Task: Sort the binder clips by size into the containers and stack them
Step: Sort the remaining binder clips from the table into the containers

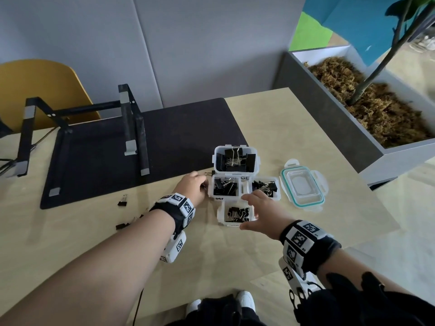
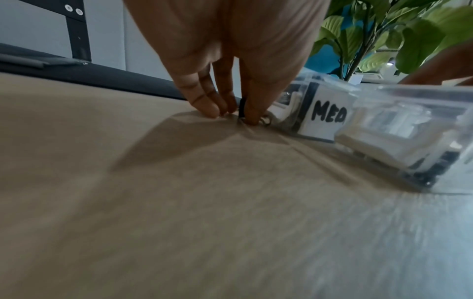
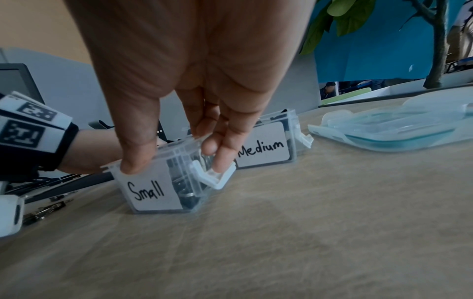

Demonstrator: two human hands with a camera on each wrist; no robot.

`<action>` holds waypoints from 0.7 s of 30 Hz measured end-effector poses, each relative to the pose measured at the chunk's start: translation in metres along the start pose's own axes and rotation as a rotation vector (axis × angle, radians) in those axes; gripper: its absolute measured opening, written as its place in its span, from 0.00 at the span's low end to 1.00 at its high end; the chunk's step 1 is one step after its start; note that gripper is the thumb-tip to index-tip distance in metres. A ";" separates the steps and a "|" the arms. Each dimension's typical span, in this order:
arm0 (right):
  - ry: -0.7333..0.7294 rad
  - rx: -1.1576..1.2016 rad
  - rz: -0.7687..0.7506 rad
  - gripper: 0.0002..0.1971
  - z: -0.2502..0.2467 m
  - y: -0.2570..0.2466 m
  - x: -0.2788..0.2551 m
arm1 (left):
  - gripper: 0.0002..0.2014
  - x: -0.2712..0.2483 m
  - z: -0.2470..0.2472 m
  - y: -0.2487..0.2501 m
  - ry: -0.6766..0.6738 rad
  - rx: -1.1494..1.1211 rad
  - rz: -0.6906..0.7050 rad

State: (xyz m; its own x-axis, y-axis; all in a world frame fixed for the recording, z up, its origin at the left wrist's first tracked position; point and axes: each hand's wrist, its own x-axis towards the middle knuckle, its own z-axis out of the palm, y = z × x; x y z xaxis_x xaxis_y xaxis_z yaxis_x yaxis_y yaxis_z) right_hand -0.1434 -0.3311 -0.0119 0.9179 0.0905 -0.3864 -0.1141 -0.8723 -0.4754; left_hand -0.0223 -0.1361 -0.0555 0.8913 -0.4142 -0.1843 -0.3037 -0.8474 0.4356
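The right hand (image 3: pixel 194 85) has its grip on the rim of the container labelled "Small" (image 3: pixel 163 182), thumb at the near-left corner and fingers at the side latch, as it stands on the wooden surface (image 1: pixel 294 128) just in front of two medium containers (image 1: pixel 244 187) and the large one (image 1: pixel 236 160). The left hand (image 2: pixel 230 60) pinches a black binder clip (image 2: pixel 242 108) in a narrow grip against the surface, just left of the container marked "MED". Several loose clips (image 1: pixel 122 201) lie to the left, and a clear lid (image 1: pixel 303 184) rests to the right.
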 end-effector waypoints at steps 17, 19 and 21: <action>0.015 0.012 -0.007 0.38 0.000 -0.001 -0.002 | 0.16 -0.036 0.000 0.002 -0.138 0.021 -0.011; 0.016 0.005 -0.010 0.38 0.000 -0.001 -0.002 | 0.10 -0.037 0.003 0.005 -0.103 0.014 -0.045; 0.016 0.000 -0.013 0.38 0.000 -0.001 -0.002 | 0.08 -0.038 0.003 0.009 -0.112 0.009 -0.074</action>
State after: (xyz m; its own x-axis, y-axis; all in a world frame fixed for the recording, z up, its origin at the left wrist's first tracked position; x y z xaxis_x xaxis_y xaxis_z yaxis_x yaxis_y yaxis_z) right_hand -0.1451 -0.3303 -0.0103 0.9252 0.0938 -0.3677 -0.1027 -0.8710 -0.4805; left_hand -0.0595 -0.1289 -0.0470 0.8682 -0.3845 -0.3136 -0.2416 -0.8797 0.4096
